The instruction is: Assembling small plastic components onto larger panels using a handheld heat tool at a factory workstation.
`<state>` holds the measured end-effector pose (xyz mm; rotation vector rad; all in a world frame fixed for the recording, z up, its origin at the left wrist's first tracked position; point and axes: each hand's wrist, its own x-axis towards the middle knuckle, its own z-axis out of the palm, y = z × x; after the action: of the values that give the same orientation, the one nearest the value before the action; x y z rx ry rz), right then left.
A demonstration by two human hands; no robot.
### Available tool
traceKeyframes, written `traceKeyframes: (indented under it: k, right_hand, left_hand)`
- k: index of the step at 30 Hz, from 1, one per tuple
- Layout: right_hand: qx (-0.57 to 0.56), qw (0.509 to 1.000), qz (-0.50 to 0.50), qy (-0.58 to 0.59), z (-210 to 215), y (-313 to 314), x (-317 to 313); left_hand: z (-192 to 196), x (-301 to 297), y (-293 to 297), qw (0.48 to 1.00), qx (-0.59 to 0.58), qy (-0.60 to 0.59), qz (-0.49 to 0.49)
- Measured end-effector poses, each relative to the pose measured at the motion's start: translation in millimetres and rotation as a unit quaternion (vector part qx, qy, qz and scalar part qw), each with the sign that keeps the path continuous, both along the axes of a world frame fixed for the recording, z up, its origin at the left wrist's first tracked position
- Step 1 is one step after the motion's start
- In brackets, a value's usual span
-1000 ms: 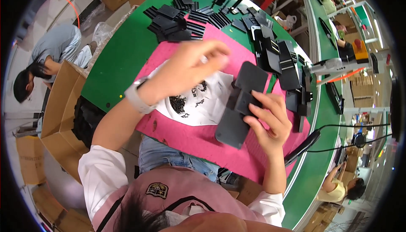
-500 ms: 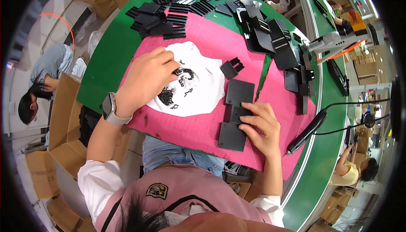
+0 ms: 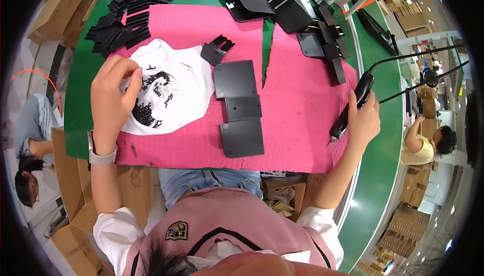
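My right hand (image 3: 364,120) is closed round a black electric screwdriver (image 3: 341,125), whose tip points down toward the near right part of the pink mat. At the left edge of a white cloth (image 3: 194,87), my left hand (image 3: 112,102) is held with its fingers curled and thumb close to them; what they pinch, if anything, is too small to make out. Small black screws (image 3: 143,114) lie heaped and scattered on that cloth. Between my hands a flat black plastic assembly (image 3: 242,109) of joined panels rests on the mat. Beyond it sits a small black slotted bracket (image 3: 218,50).
The pink mat (image 3: 297,99), slit near its far side, covers part of a green table (image 3: 80,110). Black plastic parts (image 3: 113,31) are piled far left, with larger black parts (image 3: 252,1) at the back. Cables (image 3: 403,57) trail right from the screwdriver.
My right hand has left the black assembly and taken hold of the screwdriver, lifting it. My left hand has drawn back toward the cloth's left edge. The whole view has shifted.
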<state>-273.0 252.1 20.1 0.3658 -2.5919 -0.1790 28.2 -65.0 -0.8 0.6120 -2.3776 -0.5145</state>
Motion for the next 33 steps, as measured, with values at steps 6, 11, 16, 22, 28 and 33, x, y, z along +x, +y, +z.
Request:
traceKeyframes:
  k: [6,11,16,22,28,33]
  right_hand:
    - [-0.137,0.977,0.041,-0.161,-11.3,13.2,-44.1]
    - [-0.402,0.854,0.175,-0.279,-10.3,17.5,-32.4]
    - [-0.622,0.504,0.383,-0.461,33.8,-11.1,13.2]
    - [-0.559,0.225,0.551,-0.578,80.9,-82.6,41.7]
    - [-0.538,0.189,0.644,-0.510,100.1,-123.5,80.4]
    - [-0.475,0.224,0.694,-0.492,84.9,-124.7,69.4]
  left_hand:
    - [0.0,-6.4,1.4,1.000,-0.013,-0.005,-0.027]
    - [-0.3,-6.1,3.4,1.000,0.001,0.005,-0.021]
    - [2.8,-10.5,4.6,1.000,0.006,-0.012,-0.025]
    - [-0.4,-36.7,35.2,0.919,0.354,0.084,-0.152]
    - [5.8,-60.6,68.4,0.695,0.671,0.124,-0.227]
    - [3.1,-60.4,71.3,0.670,0.682,0.135,-0.259]
